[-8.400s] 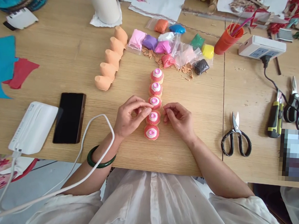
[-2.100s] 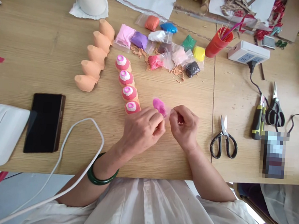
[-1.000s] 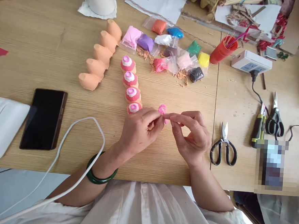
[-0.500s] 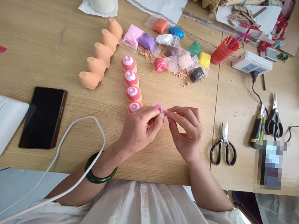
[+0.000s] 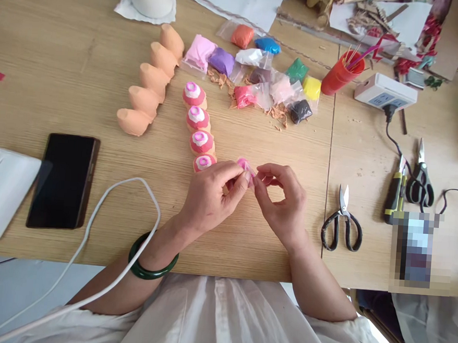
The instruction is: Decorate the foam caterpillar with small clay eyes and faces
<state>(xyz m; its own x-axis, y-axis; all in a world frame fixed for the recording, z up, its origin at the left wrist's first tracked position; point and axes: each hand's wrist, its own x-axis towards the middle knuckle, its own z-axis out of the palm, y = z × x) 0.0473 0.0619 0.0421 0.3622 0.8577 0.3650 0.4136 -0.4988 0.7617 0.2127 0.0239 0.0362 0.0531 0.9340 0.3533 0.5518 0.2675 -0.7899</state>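
Note:
My left hand is closed around a small pink packet of clay, with its thumb and forefinger pinched together. Most of the packet is hidden by the fingers; a bit of pink and clear film shows above them. At the packet's right edge, my right hand pinches the film between thumb and fingertips. Just left of my hands runs a row of clay cakes with red tops, white caps and pink rings. The nearest cake is partly covered by my left hand.
Orange clay shapes stand in a slanted row at left. Bagged clay in several colours lies beyond. A red cup holds sticks. Black-handled scissors lie at right, a phone at left. A white cable crosses my left forearm.
My right fingertips have shifted slightly at the packet's edge, and more of the pink packet shows between the hands. The whole view has shifted a little; the cakes and clay bags stay in place.

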